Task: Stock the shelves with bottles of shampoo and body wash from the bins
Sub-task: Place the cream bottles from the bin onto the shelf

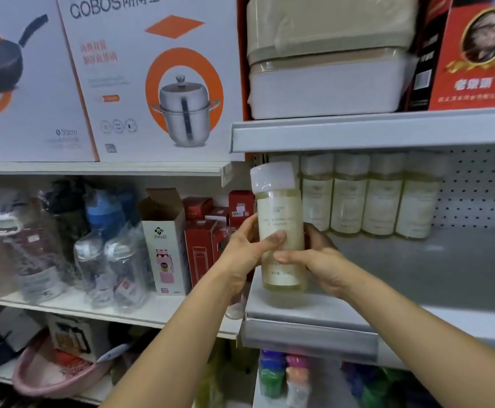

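Forearms enter from the bottom edge and converge on one bottle (280, 231) at the front left corner of the grey shelf (417, 278). Both arms are bare and extended upward and forward, the left from lower centre, the right from the lower right corner.

Left hand (247, 250): palm turned toward the bottle, thumb laid across the label front, remaining fingers wrapped behind the bottle's left side — a closed grasp on the body at mid-height.

Right hand (317, 260): placed slightly lower on the bottle's right side, thumb pressed across the lower label, fingers curled around the back. Both hands are clasped on the same bottle; neither is slack.

Bottle: upright with a slight lean, pale yellow contents, cream label, white cap (272, 176) under clear wrap. Its base sits at or just above the shelf surface near the front lip; contact cannot be confirmed.

Behind it, a row of matching bottles (367, 195) stands upright side by side at the back of the same shelf, against the perforated panel (482, 187). The shelf area to the right of the hands is bare metal.

To the left — an adjoining shelf carrying wrapped drinking bottles (108, 260) and red cartons (200, 248). Above, a cookware box (158, 78) showing a steel pot, and stacked beige containers (328, 54) on the upper shelf.
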`<state>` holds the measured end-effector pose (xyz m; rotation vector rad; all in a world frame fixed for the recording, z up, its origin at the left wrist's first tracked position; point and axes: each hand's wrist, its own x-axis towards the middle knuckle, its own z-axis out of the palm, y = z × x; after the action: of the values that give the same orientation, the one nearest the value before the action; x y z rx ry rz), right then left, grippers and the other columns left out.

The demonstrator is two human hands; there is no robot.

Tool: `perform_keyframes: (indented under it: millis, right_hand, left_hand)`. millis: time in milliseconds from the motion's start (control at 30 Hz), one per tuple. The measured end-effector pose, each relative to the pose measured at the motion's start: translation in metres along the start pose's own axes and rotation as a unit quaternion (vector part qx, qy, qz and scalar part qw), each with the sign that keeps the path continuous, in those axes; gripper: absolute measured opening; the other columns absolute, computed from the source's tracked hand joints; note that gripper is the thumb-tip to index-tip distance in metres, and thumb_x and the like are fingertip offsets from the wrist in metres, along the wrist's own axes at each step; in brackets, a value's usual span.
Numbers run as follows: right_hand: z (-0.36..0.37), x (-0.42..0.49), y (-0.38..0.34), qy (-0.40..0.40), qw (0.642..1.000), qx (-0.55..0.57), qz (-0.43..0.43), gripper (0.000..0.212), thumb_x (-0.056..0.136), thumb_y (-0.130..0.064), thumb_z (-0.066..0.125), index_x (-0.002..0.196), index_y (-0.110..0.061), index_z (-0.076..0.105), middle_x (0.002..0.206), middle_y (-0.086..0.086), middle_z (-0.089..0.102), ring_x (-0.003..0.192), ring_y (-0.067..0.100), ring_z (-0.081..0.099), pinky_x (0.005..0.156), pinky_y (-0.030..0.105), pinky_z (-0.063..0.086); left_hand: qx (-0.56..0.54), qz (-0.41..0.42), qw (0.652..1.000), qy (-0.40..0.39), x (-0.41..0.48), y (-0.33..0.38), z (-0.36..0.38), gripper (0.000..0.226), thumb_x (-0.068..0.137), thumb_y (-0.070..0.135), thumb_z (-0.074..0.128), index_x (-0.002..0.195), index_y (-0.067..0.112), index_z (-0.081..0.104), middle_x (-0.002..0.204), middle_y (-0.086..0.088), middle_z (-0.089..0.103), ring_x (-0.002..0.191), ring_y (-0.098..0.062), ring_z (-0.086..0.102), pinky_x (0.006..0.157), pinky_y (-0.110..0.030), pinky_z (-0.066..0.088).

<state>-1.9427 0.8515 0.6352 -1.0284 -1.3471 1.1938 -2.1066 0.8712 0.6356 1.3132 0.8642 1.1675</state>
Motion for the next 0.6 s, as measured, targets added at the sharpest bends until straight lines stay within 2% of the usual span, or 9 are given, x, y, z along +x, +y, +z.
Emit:
perform_keyframes:
  millis: [67,133,200,300,367,500,600]
  right_hand:
    - [-0.006,0.014,0.007,-0.002,0.999,-0.038,-0.018,0.072,0.065,-0.003,0.087,0.124,-0.028,0.053,0.116,-0.002,0.070,0.106,0.017,0.068,0.088,0.038,0.057]
    - [-0.012,0.027,0.015,-0.003,0.998,-0.060,-0.024,0.074,0.065,-0.005,0.087,0.123,-0.033,0.052,0.118,-0.007,0.069,0.110,0.015,0.065,0.094,0.040,0.054]
    - [-0.016,0.037,0.021,-0.011,0.997,-0.069,-0.034,0.076,0.069,-0.003,0.085,0.129,-0.031,0.048,0.121,-0.007,0.067,0.112,0.013,0.064,0.092,0.037,0.055]
    - [-0.021,0.051,0.027,-0.028,0.996,-0.073,-0.047,0.080,0.074,0.002,0.080,0.137,-0.026,0.041,0.124,-0.007,0.064,0.111,0.007,0.064,0.083,0.024,0.056]
    - [-0.022,0.064,0.032,-0.012,0.995,-0.083,-0.048,0.081,0.074,0.001,0.081,0.139,-0.022,0.038,0.126,-0.004,0.063,0.111,0.008,0.064,0.082,0.023,0.056]
    - [-0.022,0.091,0.038,0.042,0.992,-0.118,-0.011,0.082,0.072,-0.009,0.085,0.138,-0.012,0.036,0.130,0.004,0.060,0.114,0.018,0.060,0.089,0.031,0.053]
    - [-0.024,0.108,0.040,0.055,0.989,-0.136,0.007,0.080,0.073,-0.013,0.085,0.137,-0.012,0.038,0.132,0.004,0.059,0.117,0.021,0.059,0.098,0.040,0.052]
  left_hand:
    - [-0.006,0.005,1.000,-0.010,0.013,-0.008,0.001,0.081,0.069,0.023,0.089,0.140,0.022,0.050,0.126,-0.005,0.069,0.116,-0.024,0.066,0.100,-0.050,0.052]
    - [-0.012,0.010,1.000,-0.017,0.025,-0.014,0.000,0.084,0.068,0.017,0.089,0.141,0.021,0.048,0.128,-0.007,0.068,0.119,-0.026,0.065,0.101,-0.052,0.051]
    - [-0.001,0.015,1.000,-0.021,0.036,-0.018,-0.001,0.083,0.070,0.013,0.087,0.142,0.023,0.046,0.128,-0.006,0.068,0.118,-0.026,0.065,0.099,-0.052,0.053]
    - [0.035,0.014,0.999,-0.020,0.053,-0.024,-0.002,0.078,0.078,0.008,0.081,0.144,0.028,0.044,0.126,-0.004,0.068,0.117,-0.024,0.065,0.097,-0.052,0.054]
    - [0.047,0.003,0.999,-0.006,0.062,-0.027,-0.002,0.072,0.084,0.010,0.077,0.144,0.029,0.043,0.125,-0.003,0.068,0.115,-0.023,0.065,0.093,-0.048,0.057]
    - [0.039,-0.017,0.999,0.013,0.080,-0.035,0.000,0.070,0.087,0.015,0.074,0.148,0.023,0.040,0.128,-0.006,0.065,0.114,-0.024,0.066,0.092,-0.044,0.058]
    - [0.044,-0.021,0.998,0.039,0.097,-0.038,0.003,0.068,0.089,0.014,0.072,0.148,0.019,0.040,0.129,-0.006,0.064,0.112,-0.023,0.065,0.091,-0.042,0.058]
